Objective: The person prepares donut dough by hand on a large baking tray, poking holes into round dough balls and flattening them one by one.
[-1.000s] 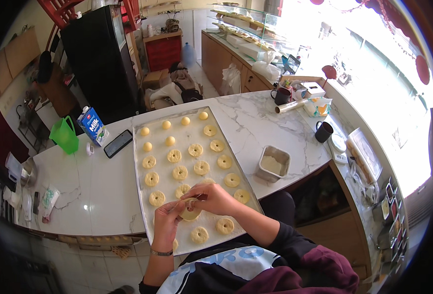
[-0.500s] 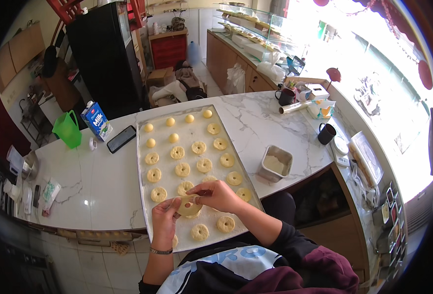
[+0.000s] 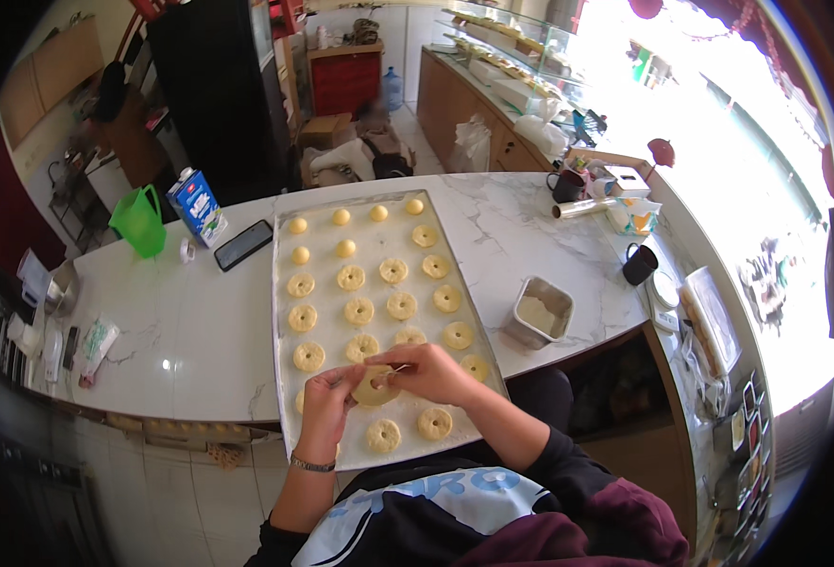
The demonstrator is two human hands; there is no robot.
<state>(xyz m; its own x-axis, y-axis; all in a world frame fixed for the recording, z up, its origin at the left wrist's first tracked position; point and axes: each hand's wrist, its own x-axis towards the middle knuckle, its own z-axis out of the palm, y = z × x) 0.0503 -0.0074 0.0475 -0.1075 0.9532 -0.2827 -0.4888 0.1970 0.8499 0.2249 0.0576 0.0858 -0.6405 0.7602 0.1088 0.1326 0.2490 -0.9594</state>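
A flat ring of pale dough (image 3: 372, 389) is held in the air over the near part of a large metal tray (image 3: 379, 238). My left hand (image 3: 325, 404) pinches its left edge between thumb and fingers. The fingers of my right hand (image 3: 428, 374) are closed on its right side, with a fingertip at the centre hole. Rows of dough rings (image 3: 402, 305) lie on the floured tray below and beyond my hands. Several small dough balls (image 3: 345, 249) sit at its far end. My hands and the held ring hide some of the nearer rings.
Right of the tray stands a metal tin (image 3: 525, 333) with flour inside. A phone (image 3: 244, 246), milk carton (image 3: 198, 210) and green jug (image 3: 138, 224) are at the far left. Dark mugs (image 3: 640, 265) and a scale (image 3: 663, 295) line the right side. Two other people are farther back.
The view has shifted slightly, so the tray sits higher in the picture. Both hands still hold the dough ring; my right fingers have changed position around its hole.
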